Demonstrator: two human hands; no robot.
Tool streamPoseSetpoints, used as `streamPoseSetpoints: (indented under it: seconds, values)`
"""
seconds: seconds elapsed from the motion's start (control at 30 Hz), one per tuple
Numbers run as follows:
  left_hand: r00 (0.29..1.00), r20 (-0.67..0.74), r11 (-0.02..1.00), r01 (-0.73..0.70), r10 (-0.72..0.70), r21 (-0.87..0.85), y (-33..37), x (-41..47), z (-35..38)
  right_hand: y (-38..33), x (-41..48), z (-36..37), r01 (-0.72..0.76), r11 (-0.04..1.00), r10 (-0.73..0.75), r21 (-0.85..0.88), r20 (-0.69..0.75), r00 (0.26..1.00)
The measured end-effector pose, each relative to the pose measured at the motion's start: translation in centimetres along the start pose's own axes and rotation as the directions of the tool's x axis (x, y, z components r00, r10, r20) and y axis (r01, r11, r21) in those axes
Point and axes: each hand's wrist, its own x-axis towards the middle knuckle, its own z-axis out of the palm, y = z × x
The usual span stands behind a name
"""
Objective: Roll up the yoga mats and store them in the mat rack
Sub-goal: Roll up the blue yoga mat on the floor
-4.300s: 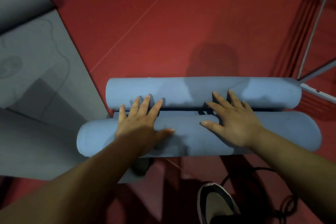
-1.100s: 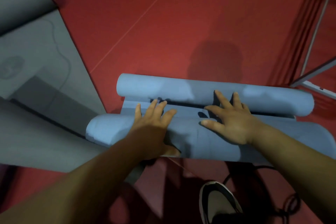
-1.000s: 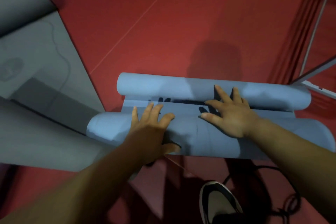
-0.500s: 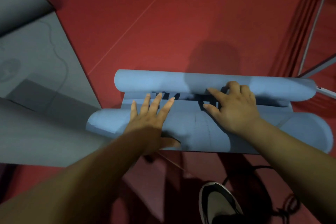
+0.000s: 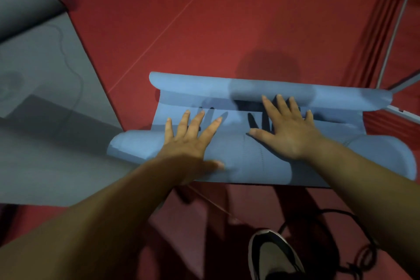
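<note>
A blue yoga mat (image 5: pixel 241 157) lies on the red floor, rolled from both ends: a thick roll near me and a thinner curled end (image 5: pixel 204 85) farther off, with a flat strip between them. My left hand (image 5: pixel 188 143) rests flat on the near roll, fingers spread and straight, reaching onto the flat strip. My right hand (image 5: pixel 286 129) lies flat beside it, fingers straight and pointing at the far curl. A grey yoga mat (image 5: pixel 41 98) lies partly unrolled to the left, its far end curled.
A white metal frame (image 5: pixel 393 34) stands at the right edge, one bar touching the far curl's end. My shoe (image 5: pixel 272 257) and a black cable (image 5: pixel 354 254) sit at the bottom right. The grey mat's near corner lies against the blue roll.
The far curl has moved away from the near roll, so the flat strip between them is wider. My right hand has opened flat after curling its fingers over the far curl.
</note>
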Motion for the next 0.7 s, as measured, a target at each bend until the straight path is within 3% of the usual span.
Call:
streamPoseSetpoints:
  seconds: [0.33,0.53,0.6,0.7]
  values:
    - [0.991,-0.057,0.99,0.119,-0.124,-0.081,-0.2,0.5,-0.1,-0.5,0.0,0.1,-0.04,0.998,0.038,-0.05,-0.04,0.998]
    - [0.952,-0.173,0.965,0.236,-0.253,-0.113,0.0,-0.3,1.0,-0.4,1.2,-0.4,-0.055,0.998,0.055,-0.016,-0.042,0.998]
    - [0.943,-0.219,0.967,0.232,-0.25,-0.104,0.0,-0.4,1.7,-0.3,1.8,-0.7,-0.055,0.998,0.054,-0.004,-0.05,0.997]
    - [0.949,-0.283,0.99,0.137,-0.138,-0.024,-0.1,-0.8,2.8,-0.2,2.5,-1.0,-0.052,0.999,0.052,0.003,-0.071,0.996]
